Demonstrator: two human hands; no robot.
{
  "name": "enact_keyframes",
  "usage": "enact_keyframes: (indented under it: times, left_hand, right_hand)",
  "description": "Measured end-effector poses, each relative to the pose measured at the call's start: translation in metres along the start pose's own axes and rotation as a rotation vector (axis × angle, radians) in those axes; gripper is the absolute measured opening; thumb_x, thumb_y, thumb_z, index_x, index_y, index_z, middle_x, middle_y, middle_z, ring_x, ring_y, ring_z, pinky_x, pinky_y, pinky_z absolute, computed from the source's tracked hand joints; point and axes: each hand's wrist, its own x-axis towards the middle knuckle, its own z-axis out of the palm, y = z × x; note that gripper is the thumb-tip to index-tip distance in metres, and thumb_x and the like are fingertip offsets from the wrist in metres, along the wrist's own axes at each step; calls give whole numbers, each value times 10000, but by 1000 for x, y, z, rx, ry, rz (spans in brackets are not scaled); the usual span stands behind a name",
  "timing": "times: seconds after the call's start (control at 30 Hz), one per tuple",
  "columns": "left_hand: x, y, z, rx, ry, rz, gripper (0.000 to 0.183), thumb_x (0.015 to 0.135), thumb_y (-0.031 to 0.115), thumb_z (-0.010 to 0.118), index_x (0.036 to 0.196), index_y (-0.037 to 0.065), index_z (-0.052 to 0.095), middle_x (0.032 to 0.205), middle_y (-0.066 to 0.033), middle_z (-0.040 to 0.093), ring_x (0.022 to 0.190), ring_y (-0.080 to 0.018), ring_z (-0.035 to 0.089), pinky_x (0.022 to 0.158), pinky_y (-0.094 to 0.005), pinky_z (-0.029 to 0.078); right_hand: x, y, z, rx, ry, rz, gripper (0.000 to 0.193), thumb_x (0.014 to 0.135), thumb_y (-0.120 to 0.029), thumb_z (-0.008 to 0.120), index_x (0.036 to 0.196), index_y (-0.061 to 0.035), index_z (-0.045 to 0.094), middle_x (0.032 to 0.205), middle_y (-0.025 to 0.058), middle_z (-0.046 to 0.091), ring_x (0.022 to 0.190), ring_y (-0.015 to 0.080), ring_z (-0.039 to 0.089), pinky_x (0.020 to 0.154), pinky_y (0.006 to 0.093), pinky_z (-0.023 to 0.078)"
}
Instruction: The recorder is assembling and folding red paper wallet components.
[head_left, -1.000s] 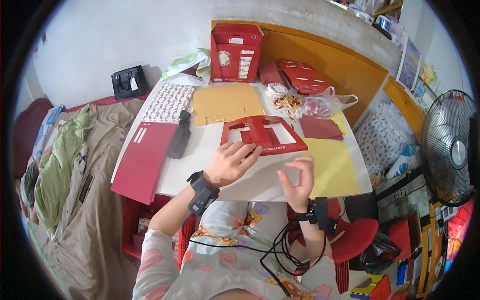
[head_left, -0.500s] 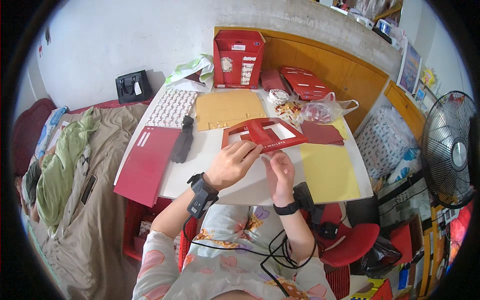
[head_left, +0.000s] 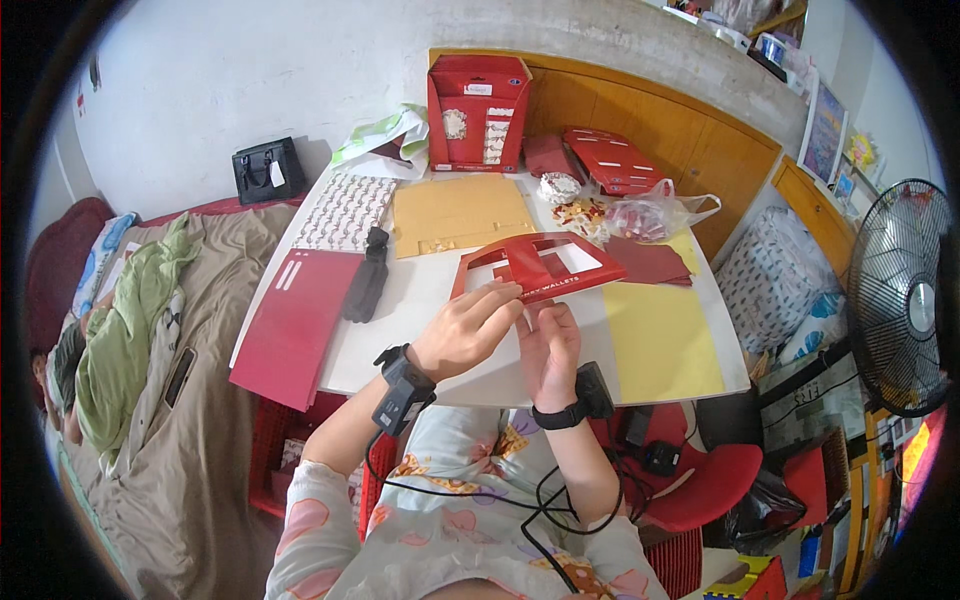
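A red folded cardboard packaging piece (head_left: 602,274) with cut-out windows is tilted just above the middle of the table. My left hand (head_left: 468,328) closes on its near edge, fingers laid over the front border. My right hand (head_left: 549,345) pinches the same edge from below, palm turned up and fingers curled; the fingertips are partly hidden. A tan cardboard sheet (head_left: 462,210) lies beyond the piece. To its left are dark grey fabric (head_left: 368,278), bunched up, and a stack of dark red card sheets (head_left: 292,325) with slots.
A red display box (head_left: 478,120) stands at the back. Beside it are red packaging pieces (head_left: 610,160), a white roll (head_left: 558,187) and a clear plastic bag (head_left: 645,212). Yellow paper (head_left: 665,345) lies right, a patterned sheet (head_left: 345,212) left. A fan (head_left: 900,300) stands right of the table.
The red packaging piece has shifted slightly right and up, tilting a little more. My right hand has turned and moved slightly left, and its fingers are more curled at the edge.
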Motion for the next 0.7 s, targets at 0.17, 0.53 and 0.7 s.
enact_keyframes:
  times: [0.17,0.53,0.7]
  left_hand:
    - [-2,-2,0,20,-2,22,299,696,38,569,987,-13,524,1072,-177,563,969,-310,590,812,-368,518]
    - [3,4,-2,46,17,18,413,624,3,609,1036,-3,593,993,-148,594,882,-293,622,774,-377,535]
    - [3,5,-1,43,2,-5,436,639,26,602,1075,14,605,971,-130,587,884,-281,617,773,-377,534]
  right_hand:
    - [-2,-1,5,-22,18,6,49,900,-94,556,909,-55,527,1050,77,571,1002,176,539,941,395,430]
    - [-3,-1,1,-22,56,30,66,909,-118,551,911,-58,523,1038,73,583,983,159,547,909,376,447]
    - [-2,-1,1,-32,64,31,71,914,-120,544,920,-54,518,1032,83,584,981,162,548,905,365,443]
